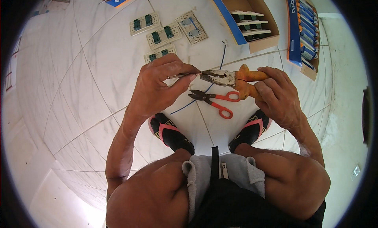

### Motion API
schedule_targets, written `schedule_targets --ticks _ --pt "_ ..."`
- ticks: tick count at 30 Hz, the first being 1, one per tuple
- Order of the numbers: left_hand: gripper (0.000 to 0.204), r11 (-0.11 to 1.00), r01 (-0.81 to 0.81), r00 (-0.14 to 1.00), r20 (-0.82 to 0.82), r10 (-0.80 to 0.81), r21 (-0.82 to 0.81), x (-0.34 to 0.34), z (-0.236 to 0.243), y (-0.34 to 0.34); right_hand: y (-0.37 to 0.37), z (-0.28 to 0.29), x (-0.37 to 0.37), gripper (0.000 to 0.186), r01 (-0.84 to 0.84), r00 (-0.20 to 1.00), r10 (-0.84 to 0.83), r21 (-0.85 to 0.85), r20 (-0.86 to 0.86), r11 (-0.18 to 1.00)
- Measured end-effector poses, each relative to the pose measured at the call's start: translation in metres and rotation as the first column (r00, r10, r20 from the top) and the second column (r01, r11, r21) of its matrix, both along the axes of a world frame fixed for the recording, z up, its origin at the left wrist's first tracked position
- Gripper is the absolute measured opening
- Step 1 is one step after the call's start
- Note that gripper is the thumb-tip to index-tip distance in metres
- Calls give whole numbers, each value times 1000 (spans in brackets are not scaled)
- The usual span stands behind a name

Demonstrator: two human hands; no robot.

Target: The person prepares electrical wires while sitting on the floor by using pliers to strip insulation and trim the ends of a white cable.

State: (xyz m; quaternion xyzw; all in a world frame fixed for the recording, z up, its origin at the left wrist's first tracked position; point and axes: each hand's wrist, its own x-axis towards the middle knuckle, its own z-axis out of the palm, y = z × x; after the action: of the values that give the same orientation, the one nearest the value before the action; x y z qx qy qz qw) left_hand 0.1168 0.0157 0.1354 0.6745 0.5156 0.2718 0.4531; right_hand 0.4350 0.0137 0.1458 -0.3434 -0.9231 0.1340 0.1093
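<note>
My left hand (155,86) is closed in a pinch, thumb and forefinger on a thin, slender piece (173,76) whose kind I cannot make out. Its end meets the jaw tips of the combination pliers (227,78). Those have worn orange handles, and my right hand (278,94) is wrapped round them. Whether the jaws grip the piece is too small to tell. Below the pliers, on the floor, lie snips (210,98) with dark blades and red handles. A blue wire (224,56) runs behind the pliers and on under the snips.
Several switch or outlet plates (163,35) lie beyond my left hand, near a separate frame plate (191,27). An open carton (264,37) holds more plates, and a blue-and-brown box (311,64) of wrapped items stands at the right. My feet (171,133) rest on the tiled floor (98,109).
</note>
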Motion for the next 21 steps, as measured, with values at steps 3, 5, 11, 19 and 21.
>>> schedule_targets --ticks 3,5,11,19,21 --pt "17 1000 -2 1000 -2 2 3 0 1 0 -1 -1 1 47 1 1000 -1 3 -3 1000" --pt "17 1000 -5 1000 5 5 4 -1 0 -1 -1 -1 0 47 3 1000 -3 5 -9 1000" --pt "17 1000 -6 1000 16 6 12 -3 0 -1 -1 -2 -1 46 -7 1000 7 19 -16 1000" --pt "13 992 121 986 -108 -125 -38 -4 11 5 3 1 0 47 -50 999 49 57 6 997" --pt "13 982 154 982 -94 -165 -113 -5 10 8 1 -1 3 48 -63 998 62 61 18 996"
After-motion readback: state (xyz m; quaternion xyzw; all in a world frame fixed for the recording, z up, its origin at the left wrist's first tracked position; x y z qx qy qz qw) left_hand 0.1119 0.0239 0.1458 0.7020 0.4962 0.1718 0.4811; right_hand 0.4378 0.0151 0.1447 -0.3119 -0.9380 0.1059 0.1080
